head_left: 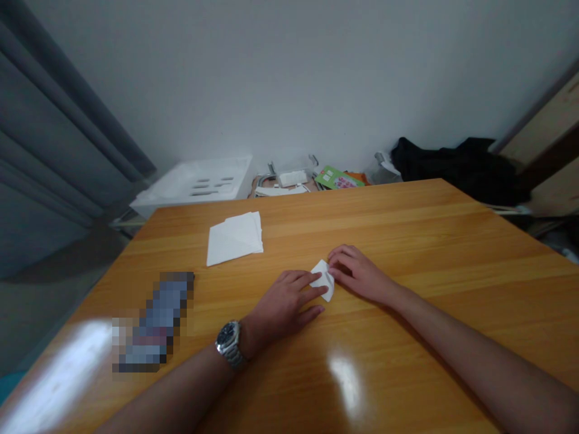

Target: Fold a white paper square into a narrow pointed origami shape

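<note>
Seemingly folded small already: white paper [324, 281] on the wooden surface [434, 241], beneath spread fingers of the left hand [284, 301]. Right hand [359, 272] at its edge, fingers narrow; cannot tell whether pinching. Apparently unfinished, with remaining folds unclear and larger paper sheets [235, 238] lying farther left.

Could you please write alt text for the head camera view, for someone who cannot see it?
A left hand touches a small piece of white paper on a glossy wooden table, with the right hand at the paper's right edge. White sheets lie farther back to the left; a pixelated object lies nearer.
</note>
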